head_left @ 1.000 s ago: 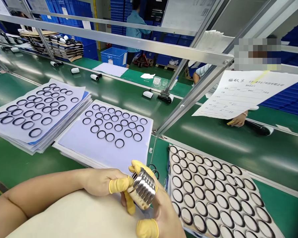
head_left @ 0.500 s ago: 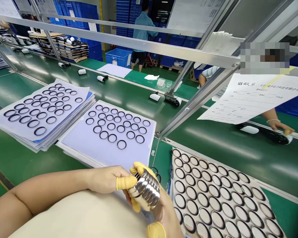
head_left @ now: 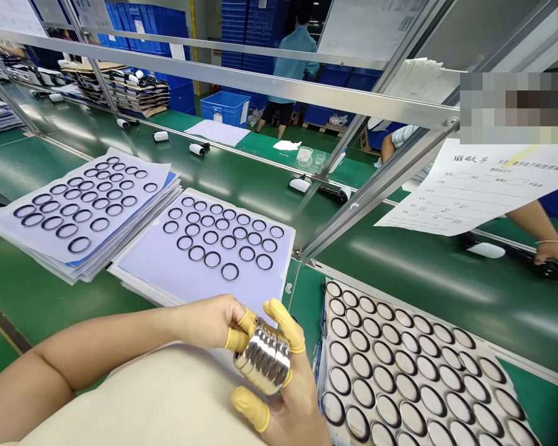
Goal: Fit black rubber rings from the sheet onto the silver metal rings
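Silver metal rings point(head_left: 263, 358) sit stacked, clenched between the left hand point(head_left: 209, 328) and right hand point(head_left: 291, 412), wearing yellow finger cots point(head_left: 279, 322), with a ring sheet point(head_left: 167, 266) at 12 o'clock.

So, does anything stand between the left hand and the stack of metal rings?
Nothing visible, apart from the yellow finger cots on the left hand, which press directly on the stack of metal rings.
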Available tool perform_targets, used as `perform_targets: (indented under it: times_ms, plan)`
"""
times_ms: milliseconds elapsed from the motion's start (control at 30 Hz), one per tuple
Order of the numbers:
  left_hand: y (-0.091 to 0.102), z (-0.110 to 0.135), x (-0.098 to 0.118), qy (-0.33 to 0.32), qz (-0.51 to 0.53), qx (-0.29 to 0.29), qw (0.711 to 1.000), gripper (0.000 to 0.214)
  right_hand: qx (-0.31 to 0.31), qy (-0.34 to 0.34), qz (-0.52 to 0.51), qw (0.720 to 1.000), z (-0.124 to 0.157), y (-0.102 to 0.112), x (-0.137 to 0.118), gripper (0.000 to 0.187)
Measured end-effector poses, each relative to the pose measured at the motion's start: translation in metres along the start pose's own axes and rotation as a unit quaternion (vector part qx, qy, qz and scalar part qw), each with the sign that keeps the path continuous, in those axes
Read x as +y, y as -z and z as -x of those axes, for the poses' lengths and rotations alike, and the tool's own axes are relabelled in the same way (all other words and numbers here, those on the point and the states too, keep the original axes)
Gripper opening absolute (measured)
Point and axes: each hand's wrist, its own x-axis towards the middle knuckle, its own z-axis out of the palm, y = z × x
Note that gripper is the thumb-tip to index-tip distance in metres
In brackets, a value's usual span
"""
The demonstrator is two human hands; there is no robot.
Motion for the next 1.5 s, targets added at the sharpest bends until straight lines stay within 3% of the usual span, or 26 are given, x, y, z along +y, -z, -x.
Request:
perform_targets:
  times_ms: [100, 233, 433, 600, 767, 867, 967, 1033, 1133, 1233, 1333, 1433, 1500]
  plan:
    - [0.0, 0.003, 0.005, 0.0, -0.014, -0.002, 1.0, 0.042, -0.019, -0.018, -0.005, 1.0, 0.002, -0.001, -0.002, 0.045]
    - [-0.001, 0.005, 0.003, 0.009, 0.004, -0.004, 1.0, 0.047, 0.004, -0.05, -0.059, 0.997, 0.007, -0.002, -0.004, 0.046]
    - [-0.002, 0.006, 0.003, 0.004, -0.021, 0.011, 1.0, 0.037, 0.109, -0.061, -0.167, 0.978, 0.012, -0.002, -0.006, 0.025]
    - [-0.003, 0.004, 0.005, -0.035, -0.085, 0.022, 0.996, 0.029, 0.128, -0.144, -0.199, 0.961, 0.011, 0.0, -0.01, 0.008]
    - [-0.003, 0.003, -0.001, -0.026, -0.058, 0.05, 0.997, 0.021, 0.18, -0.207, -0.193, 0.942, 0.016, 0.002, -0.016, 0.009]
    - [-0.003, 0.003, -0.003, -0.01, -0.008, 0.067, 0.998, 0.023, 0.258, -0.204, -0.18, 0.927, 0.025, 0.004, -0.015, 0.01]
    - [-0.004, 0.003, -0.002, 0.022, 0.057, 0.08, 0.995, 0.029, 0.354, -0.159, -0.052, 0.92, 0.039, 0.009, 0.005, 0.004]
    - [-0.003, 0.003, -0.001, 0.038, 0.08, 0.088, 0.992, 0.031, 0.377, -0.143, 0.097, 0.91, 0.05, 0.01, 0.034, 0.007]
    - [-0.003, 0.003, -0.002, 0.052, 0.089, 0.084, 0.991, 0.029, 0.28, -0.203, 0.3, 0.889, 0.07, 0.005, 0.094, 0.02]
    - [-0.004, 0.002, -0.005, 0.06, 0.098, 0.069, 0.991, 0.026, 0.244, -0.263, 0.321, 0.877, 0.092, -0.011, 0.146, 0.03]
    - [-0.005, 0.001, -0.006, 0.061, 0.094, 0.06, 0.992, 0.022, 0.233, -0.303, 0.303, 0.873, 0.107, -0.024, 0.174, 0.042]
    - [-0.007, 0.001, -0.003, 0.058, 0.062, 0.067, 0.994, 0.013, 0.244, -0.332, 0.262, 0.873, 0.105, -0.027, 0.174, 0.053]
    - [-0.009, 0.001, 0.0, 0.045, 0.019, 0.076, 0.996, 0.013, 0.256, -0.339, 0.217, 0.879, 0.097, -0.023, 0.158, 0.054]
